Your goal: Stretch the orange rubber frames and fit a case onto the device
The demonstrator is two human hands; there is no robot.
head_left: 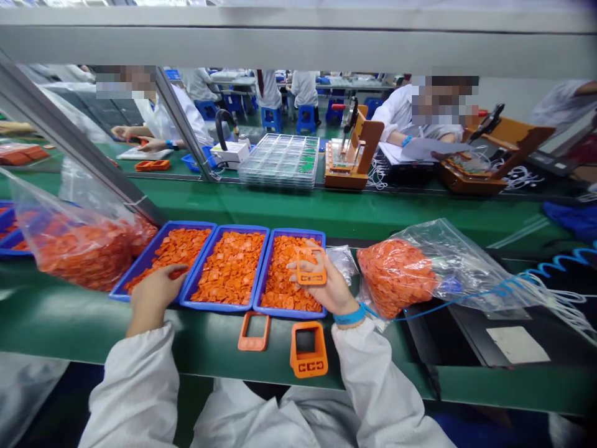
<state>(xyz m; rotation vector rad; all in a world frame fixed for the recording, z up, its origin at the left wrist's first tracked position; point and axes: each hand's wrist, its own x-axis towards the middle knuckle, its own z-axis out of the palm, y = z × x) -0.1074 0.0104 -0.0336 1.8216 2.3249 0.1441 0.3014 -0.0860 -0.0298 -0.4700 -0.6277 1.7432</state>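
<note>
My right hand (326,283) holds up an orange rubber frame (311,266) over the right-most blue tray (269,274) of small orange pieces, fingers pinched on it. My left hand (156,289) rests with curled fingers on the near edge of the left blue tray (140,264), reaching among its orange pieces; what it grips is hidden. A middle blue tray (261,231) of orange pieces sits between them. Two more orange frames lie on the green bench before me: a thin one (254,333) and a thicker one with three slots (308,350).
Clear bags of orange pieces lie at left (79,246) and right (405,274). A blue coiled cord (555,264) and white cables run at right. Beyond the green conveyor (326,208), other people in white coats work beside a stack of clear trays (280,160) and wooden jigs (354,155).
</note>
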